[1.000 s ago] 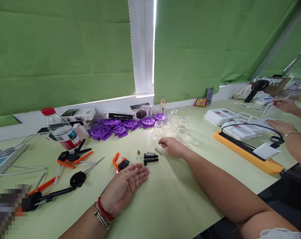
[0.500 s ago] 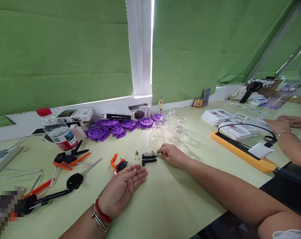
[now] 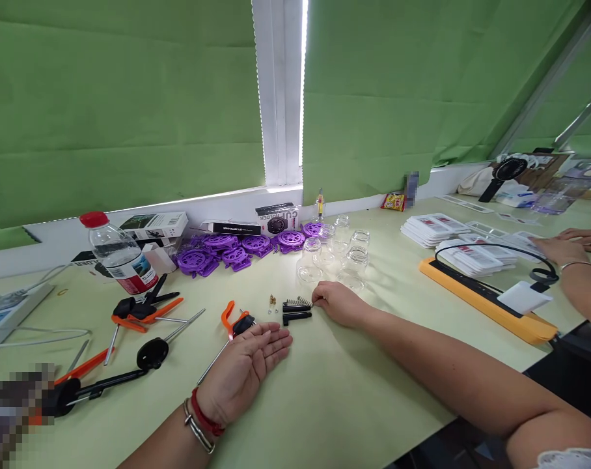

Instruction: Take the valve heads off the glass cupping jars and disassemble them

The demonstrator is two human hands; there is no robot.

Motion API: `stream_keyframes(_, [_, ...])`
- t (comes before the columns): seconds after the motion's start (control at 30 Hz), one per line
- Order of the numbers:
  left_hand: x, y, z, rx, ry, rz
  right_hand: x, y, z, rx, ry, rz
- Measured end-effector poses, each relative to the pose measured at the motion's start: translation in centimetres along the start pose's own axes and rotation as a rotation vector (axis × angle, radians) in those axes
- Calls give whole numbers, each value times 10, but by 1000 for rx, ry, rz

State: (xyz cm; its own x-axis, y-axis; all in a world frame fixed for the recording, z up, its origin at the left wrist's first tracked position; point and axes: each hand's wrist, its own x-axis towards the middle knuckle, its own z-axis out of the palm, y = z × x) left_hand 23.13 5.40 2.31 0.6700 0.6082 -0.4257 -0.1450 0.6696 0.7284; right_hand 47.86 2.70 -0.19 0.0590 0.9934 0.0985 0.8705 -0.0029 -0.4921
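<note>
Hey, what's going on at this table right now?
A person sits at a pale green table strewn with small parts. Their right hand has its fingertips on a small spring lying beside two black parts. Their left hand rests palm up and empty, next to an orange and black clamp. Clear jars and purple wheels stand behind. A co-worker's hands rest on the table at far right.
</note>
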Motion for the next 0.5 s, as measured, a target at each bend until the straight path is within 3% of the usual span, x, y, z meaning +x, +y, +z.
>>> stream_keyframes(0.27, [0, -1, -3, -7, 14, 3, 7, -4, 2, -95, -57, -21])
stream_keyframes(0.5, [2, -1, -2, -4, 1, 4, 6, -12, -2, 13, 19, -5])
